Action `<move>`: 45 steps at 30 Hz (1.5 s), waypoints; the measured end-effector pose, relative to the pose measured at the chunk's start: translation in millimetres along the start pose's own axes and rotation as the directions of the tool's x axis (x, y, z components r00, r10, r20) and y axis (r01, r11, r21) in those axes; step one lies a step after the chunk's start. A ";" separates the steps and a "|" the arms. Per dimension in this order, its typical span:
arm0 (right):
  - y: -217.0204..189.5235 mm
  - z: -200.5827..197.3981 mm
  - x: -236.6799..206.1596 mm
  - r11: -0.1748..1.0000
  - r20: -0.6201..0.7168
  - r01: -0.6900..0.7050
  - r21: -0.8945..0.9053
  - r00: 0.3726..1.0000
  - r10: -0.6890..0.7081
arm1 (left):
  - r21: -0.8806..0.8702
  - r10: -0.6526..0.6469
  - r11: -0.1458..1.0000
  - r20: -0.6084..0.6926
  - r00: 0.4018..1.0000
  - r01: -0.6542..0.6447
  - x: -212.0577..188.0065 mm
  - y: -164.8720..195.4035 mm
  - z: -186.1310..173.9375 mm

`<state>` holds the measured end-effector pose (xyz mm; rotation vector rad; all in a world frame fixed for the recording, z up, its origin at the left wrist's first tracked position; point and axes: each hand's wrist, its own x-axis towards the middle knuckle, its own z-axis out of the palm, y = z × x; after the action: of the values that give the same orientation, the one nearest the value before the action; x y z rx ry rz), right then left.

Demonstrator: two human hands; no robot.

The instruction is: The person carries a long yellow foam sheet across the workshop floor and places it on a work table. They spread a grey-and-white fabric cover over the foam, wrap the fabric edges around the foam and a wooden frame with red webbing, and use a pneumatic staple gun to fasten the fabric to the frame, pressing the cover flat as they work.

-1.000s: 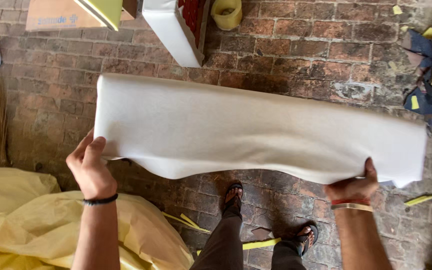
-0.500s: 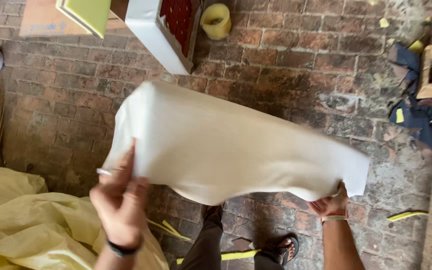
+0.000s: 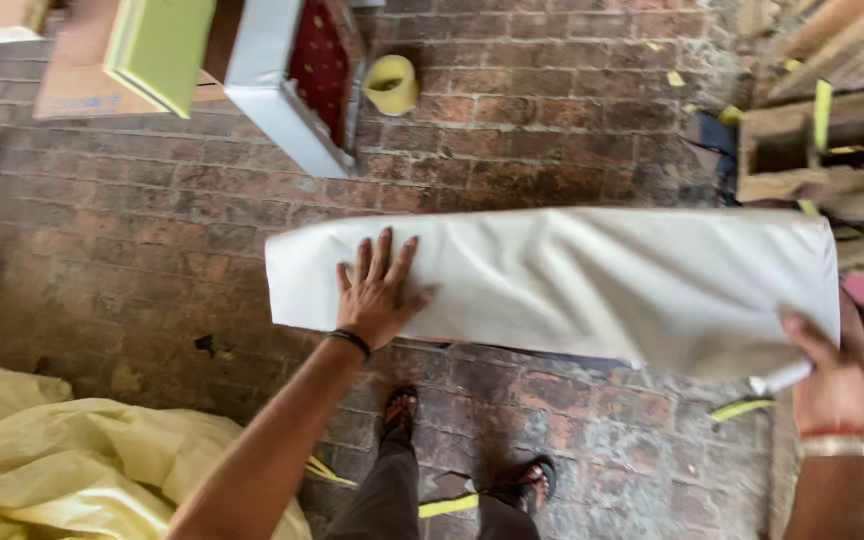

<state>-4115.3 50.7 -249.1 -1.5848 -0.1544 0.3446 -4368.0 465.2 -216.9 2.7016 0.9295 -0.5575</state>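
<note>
A long cushion wrapped in cream-white cloth (image 3: 592, 280) is held level above a brick floor. My left hand (image 3: 377, 295) lies flat on its top near the left end, fingers spread. My right hand (image 3: 832, 375) grips the cushion's lower right corner, thumb on top. A black band is on my left wrist and coloured bangles on my right. My legs and sandalled feet (image 3: 402, 410) show below the cushion.
A heap of pale yellow sheeting (image 3: 82, 470) lies at the lower left. A white-edged cushion with red patterned fabric (image 3: 302, 75), a green board (image 3: 157, 45) and a yellow tape roll (image 3: 392, 85) lie at the top. A wooden frame (image 3: 802, 150) and yellow scraps are at the right.
The cushion has swung from tilted to level and shifted right. My left hand went from gripping its left edge to resting flat on top. My right hand stays on the right corner.
</note>
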 end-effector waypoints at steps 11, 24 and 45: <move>78.2 -50.2 32.5 0.169 -0.242 -0.228 -0.959 0.968 -0.069 | 0.092 0.089 0.991 0.049 0.995 -0.093 -38.6 102.0 54.0; 44.8 244.4 -187.1 0.219 0.029 -0.016 -0.976 0.979 0.201 | 0.493 0.780 0.462 0.170 0.602 -0.737 -9.7 -143.6 97.3; 59.8 303.4 -239.2 0.276 0.171 0.129 -0.952 0.976 0.135 | -0.098 0.944 0.307 0.154 0.291 -0.947 101.3 -129.4 81.9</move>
<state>-4442.5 262.1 -282.3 -2.8105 -0.6497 0.4687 -4398.5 592.6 -345.5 2.5082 -0.8250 -0.4712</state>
